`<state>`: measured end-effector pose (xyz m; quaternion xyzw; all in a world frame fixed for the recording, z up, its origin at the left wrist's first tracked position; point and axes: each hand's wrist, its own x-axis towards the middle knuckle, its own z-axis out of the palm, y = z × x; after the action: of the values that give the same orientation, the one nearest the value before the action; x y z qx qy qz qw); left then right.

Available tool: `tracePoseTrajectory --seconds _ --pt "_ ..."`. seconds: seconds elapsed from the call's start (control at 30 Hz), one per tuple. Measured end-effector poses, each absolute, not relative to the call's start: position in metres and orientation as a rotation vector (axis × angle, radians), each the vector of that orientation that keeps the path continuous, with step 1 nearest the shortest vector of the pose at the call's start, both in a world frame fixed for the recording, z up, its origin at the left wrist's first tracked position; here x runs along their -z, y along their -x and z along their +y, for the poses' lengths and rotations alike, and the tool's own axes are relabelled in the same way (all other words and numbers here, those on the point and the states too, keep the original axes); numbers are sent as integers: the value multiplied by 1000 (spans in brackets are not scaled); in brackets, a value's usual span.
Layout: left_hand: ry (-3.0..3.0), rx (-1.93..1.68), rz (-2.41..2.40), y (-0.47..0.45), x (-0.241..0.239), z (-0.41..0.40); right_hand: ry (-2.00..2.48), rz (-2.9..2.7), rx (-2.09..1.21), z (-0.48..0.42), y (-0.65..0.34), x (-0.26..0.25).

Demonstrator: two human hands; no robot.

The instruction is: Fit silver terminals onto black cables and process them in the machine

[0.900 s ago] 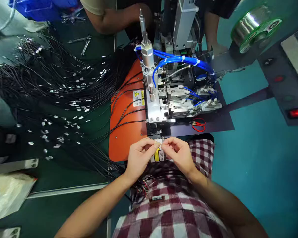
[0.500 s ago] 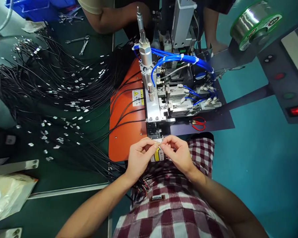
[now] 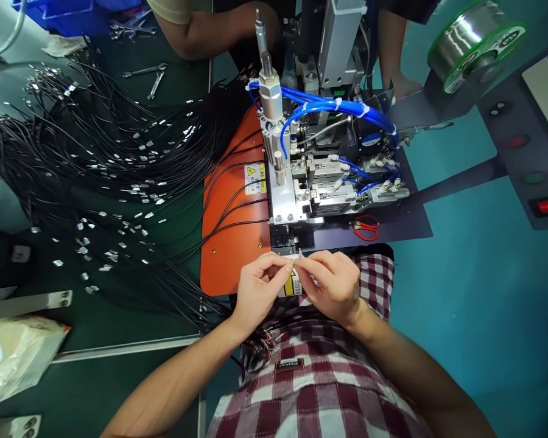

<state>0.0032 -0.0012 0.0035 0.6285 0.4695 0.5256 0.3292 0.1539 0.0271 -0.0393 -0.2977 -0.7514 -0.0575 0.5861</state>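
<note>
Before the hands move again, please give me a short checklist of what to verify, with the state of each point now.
1. Both hands on the small part: ok. The left hand and right hand pinch a small pale part between their fingertips.
2. Which way the part faces: cannot tell, it is too small and half covered.
3. Part close to the machine: ok, it is just in front of the front edge.
4. Black wires away from the hands: ok, they lie across the orange plate.
5. Red scissors out of the way: ok, on the dark plate to the right.
</note>
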Motion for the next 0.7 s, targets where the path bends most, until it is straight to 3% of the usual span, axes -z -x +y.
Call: tracePoseTrajectory --seconds 0.17,0.4,0.7 --pt "-1600 -1358 1243 -2 -3 -1 646 -1732 194 28 -153 42" --pt "-1555 -1347 1194 -3 -3 -2 675 -1695 -245 28 -147 45" --pt "-1416 -1263 1194 1 -5 1 732 -1760 -418 26 -152 39"
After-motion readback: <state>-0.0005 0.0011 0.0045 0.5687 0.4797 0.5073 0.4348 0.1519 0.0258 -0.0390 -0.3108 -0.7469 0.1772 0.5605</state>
